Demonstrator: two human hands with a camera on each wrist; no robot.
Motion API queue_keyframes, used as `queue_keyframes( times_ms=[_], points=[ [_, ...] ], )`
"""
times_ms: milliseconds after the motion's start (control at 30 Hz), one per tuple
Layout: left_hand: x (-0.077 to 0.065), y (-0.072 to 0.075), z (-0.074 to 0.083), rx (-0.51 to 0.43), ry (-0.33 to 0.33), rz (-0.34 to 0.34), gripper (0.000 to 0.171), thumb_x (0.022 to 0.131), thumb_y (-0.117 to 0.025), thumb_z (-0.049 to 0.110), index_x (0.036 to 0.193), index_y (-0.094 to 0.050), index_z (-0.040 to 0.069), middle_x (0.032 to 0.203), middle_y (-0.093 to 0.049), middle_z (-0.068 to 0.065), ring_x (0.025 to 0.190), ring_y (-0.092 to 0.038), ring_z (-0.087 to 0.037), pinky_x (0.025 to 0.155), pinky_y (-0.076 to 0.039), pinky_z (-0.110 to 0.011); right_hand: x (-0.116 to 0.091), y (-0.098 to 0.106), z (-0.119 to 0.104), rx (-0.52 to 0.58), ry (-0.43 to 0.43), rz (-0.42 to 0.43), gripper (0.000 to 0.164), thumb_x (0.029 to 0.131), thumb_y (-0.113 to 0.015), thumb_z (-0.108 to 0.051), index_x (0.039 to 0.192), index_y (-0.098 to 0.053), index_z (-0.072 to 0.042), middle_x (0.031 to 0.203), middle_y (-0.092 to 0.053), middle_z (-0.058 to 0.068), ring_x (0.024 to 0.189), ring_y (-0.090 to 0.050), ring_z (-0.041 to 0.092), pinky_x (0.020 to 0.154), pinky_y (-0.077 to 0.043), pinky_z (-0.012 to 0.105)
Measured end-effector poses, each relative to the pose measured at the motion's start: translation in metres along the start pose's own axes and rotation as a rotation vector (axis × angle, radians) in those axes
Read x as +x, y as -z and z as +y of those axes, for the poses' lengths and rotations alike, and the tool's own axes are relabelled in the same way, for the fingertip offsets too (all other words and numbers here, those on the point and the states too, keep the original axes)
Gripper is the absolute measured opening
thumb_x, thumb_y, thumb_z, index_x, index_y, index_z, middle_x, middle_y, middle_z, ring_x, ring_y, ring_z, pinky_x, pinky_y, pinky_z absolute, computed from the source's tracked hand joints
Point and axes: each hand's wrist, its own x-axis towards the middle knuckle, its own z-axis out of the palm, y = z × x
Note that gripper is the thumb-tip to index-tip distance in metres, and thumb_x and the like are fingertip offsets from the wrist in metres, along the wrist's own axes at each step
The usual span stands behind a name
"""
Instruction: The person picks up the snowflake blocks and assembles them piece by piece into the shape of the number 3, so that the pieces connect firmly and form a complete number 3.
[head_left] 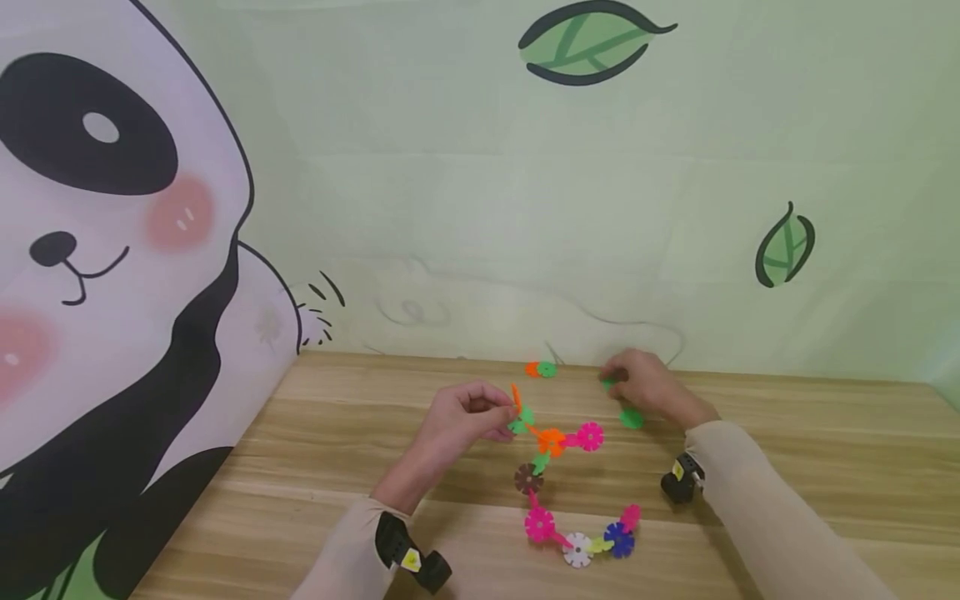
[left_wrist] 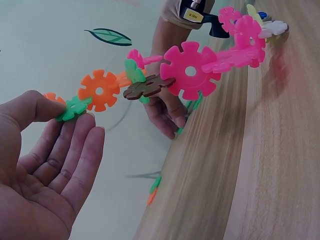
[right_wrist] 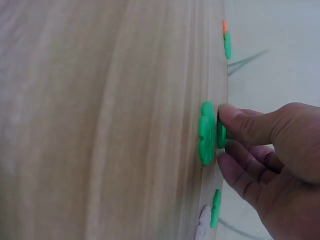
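Note:
My left hand (head_left: 468, 417) pinches a green notched plastic disc (left_wrist: 75, 108) between thumb and fingertips. That disc belongs to a chain of interlocking flower-shaped discs, with an orange disc (left_wrist: 99, 90), a brown disc (head_left: 528, 478), a pink disc (head_left: 539, 524), a white disc (head_left: 577, 550) and a blue disc (head_left: 618, 540). A short side branch ends in another pink disc (head_left: 591, 436). At the back of the table, my right hand (head_left: 647, 383) has its thumb and fingers around the edges of a small green disc (right_wrist: 222, 134). Another green disc (head_left: 632, 418) lies beside it, nearer me.
An orange and green pair of discs (head_left: 547, 369) lies at the table's back edge. Beyond my right hand are one more green disc (right_wrist: 216, 207) and a whitish disc (right_wrist: 202, 226). Behind the wooden table (head_left: 315, 467) hangs a pale green backdrop (head_left: 465, 208) with a panda print.

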Motion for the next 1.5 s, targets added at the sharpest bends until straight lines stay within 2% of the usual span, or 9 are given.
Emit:
queue_keyframes(
  times_ms=[233, 433, 667, 833, 933, 1067, 1233, 1367, 1500],
  points=[
    [0.000, -0.001, 0.001, 0.003, -0.002, -0.007, 0.013, 0.096, -0.072, 0.003, 0.104, -0.072, -0.007, 0.100, -0.074, -0.025, 0.078, -0.075, -0.023, 0.079, -0.066, -0.037, -0.003, 0.002, -0.001, 0.044, -0.043, -0.008, 0.013, 0.092, -0.079, -0.002, 0.102, -0.073, 0.003, 0.095, -0.071, 0.011, 0.091, -0.065, 0.027, 0.083, -0.057, 0.043],
    [0.000, -0.001, -0.001, -0.002, 0.003, -0.018, 0.013, 0.096, -0.070, 0.003, 0.104, -0.072, -0.007, 0.094, -0.075, -0.012, 0.078, -0.075, -0.022, 0.079, -0.066, -0.037, -0.009, 0.002, -0.014, 0.105, -0.022, 0.076, 0.004, 0.099, -0.072, -0.003, 0.098, -0.070, -0.001, 0.093, -0.070, 0.008, 0.088, -0.062, 0.024, 0.082, -0.057, 0.043],
    [0.000, -0.003, -0.002, -0.018, 0.009, -0.011, 0.014, 0.096, -0.070, 0.003, 0.105, -0.072, -0.007, 0.093, -0.075, -0.010, 0.079, -0.076, -0.022, 0.079, -0.066, -0.038, -0.021, 0.009, -0.043, 0.359, -0.030, 0.166, 0.012, 0.106, -0.066, -0.008, 0.111, -0.064, 0.003, 0.096, -0.068, 0.015, 0.081, -0.065, 0.023, 0.080, -0.063, 0.046],
    [0.000, -0.005, -0.002, -0.031, 0.013, -0.003, 0.013, 0.097, -0.071, 0.003, 0.105, -0.071, -0.008, 0.093, -0.075, -0.011, 0.079, -0.076, -0.022, 0.079, -0.066, -0.037, -0.030, 0.015, -0.064, 0.538, 0.018, 0.204, 0.016, 0.107, -0.064, -0.007, 0.115, -0.061, 0.007, 0.099, -0.069, 0.021, 0.080, -0.071, 0.024, 0.078, -0.066, 0.043],
    [0.000, -0.005, -0.001, -0.036, 0.012, -0.001, 0.013, 0.097, -0.071, 0.003, 0.106, -0.071, -0.008, 0.094, -0.075, -0.011, 0.079, -0.076, -0.022, 0.079, -0.066, -0.037, -0.034, 0.018, -0.076, 0.606, 0.051, 0.235, 0.016, 0.107, -0.064, -0.006, 0.115, -0.062, 0.007, 0.100, -0.070, 0.020, 0.082, -0.073, 0.029, 0.076, -0.066, 0.040],
    [-0.001, -0.006, -0.001, -0.033, 0.007, -0.001, 0.014, 0.098, -0.071, 0.003, 0.106, -0.071, -0.008, 0.095, -0.075, -0.012, 0.079, -0.077, -0.023, 0.079, -0.066, -0.037, -0.037, 0.018, -0.090, 0.684, 0.072, 0.255, 0.017, 0.105, -0.066, -0.005, 0.115, -0.062, 0.009, 0.102, -0.071, 0.021, 0.081, -0.075, 0.023, 0.076, -0.066, 0.038],
    [0.000, -0.006, -0.002, -0.049, -0.002, -0.008, 0.015, 0.098, -0.071, 0.004, 0.107, -0.071, -0.008, 0.095, -0.076, -0.014, 0.078, -0.077, -0.022, 0.078, -0.066, -0.037, -0.039, 0.013, -0.100, 0.720, 0.124, 0.235, 0.019, 0.103, -0.068, -0.003, 0.118, -0.066, 0.008, 0.103, -0.069, 0.023, 0.083, -0.075, 0.023, 0.079, -0.066, 0.036],
    [0.000, -0.007, -0.002, -0.066, -0.010, -0.007, 0.016, 0.097, -0.071, 0.004, 0.107, -0.070, -0.008, 0.096, -0.075, -0.020, 0.076, -0.077, -0.021, 0.076, -0.066, -0.037, -0.041, 0.008, -0.105, 0.681, 0.168, 0.222, 0.022, 0.103, -0.070, -0.004, 0.124, -0.072, 0.001, 0.107, -0.073, 0.016, 0.089, -0.074, 0.031, 0.081, -0.065, 0.034],
    [0.000, -0.007, -0.003, -0.063, -0.009, -0.005, 0.016, 0.097, -0.071, 0.005, 0.107, -0.070, -0.007, 0.099, -0.074, -0.025, 0.076, -0.078, -0.022, 0.077, -0.066, -0.038, -0.044, 0.008, -0.111, 0.646, 0.194, 0.226, 0.024, 0.103, -0.071, -0.007, 0.127, -0.074, -0.004, 0.109, -0.075, 0.011, 0.090, -0.073, 0.027, 0.082, -0.065, 0.038]
  ],
)
